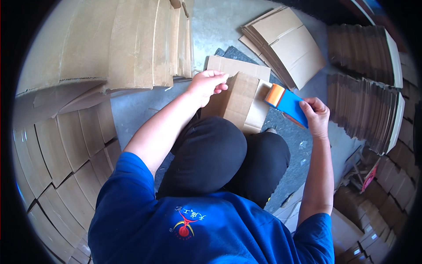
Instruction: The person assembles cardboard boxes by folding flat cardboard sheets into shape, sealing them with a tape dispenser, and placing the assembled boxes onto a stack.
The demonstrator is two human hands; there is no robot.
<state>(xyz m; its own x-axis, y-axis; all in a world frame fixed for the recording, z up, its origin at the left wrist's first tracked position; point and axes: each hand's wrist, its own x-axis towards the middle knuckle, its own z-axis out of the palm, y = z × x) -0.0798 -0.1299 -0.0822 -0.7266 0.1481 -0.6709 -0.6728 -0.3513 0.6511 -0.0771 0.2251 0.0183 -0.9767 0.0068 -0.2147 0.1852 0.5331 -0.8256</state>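
In front of my knees stands a small brown cardboard box (241, 99), with a wide flap (244, 67) folded out at its far side. My left hand (209, 87) is at the box's far left corner, thumb and forefinger pinched together. Whatever lies in that pinch, if anything, is too small to make out. Held in my right hand (316, 115) is a blue tape dispenser (292, 107) with an orange roller at its front end. That end points left and sits close to the right side of the box.
Tall stacks of flattened cardboard (127, 39) rise at the left, above rows of brown cartons (66, 154). A leaning pile of flat boxes (288, 46) lies beyond the box. Bundled cardboard sheets (362, 105) stand at the right. Dark matting (288, 145) covers part of the floor.
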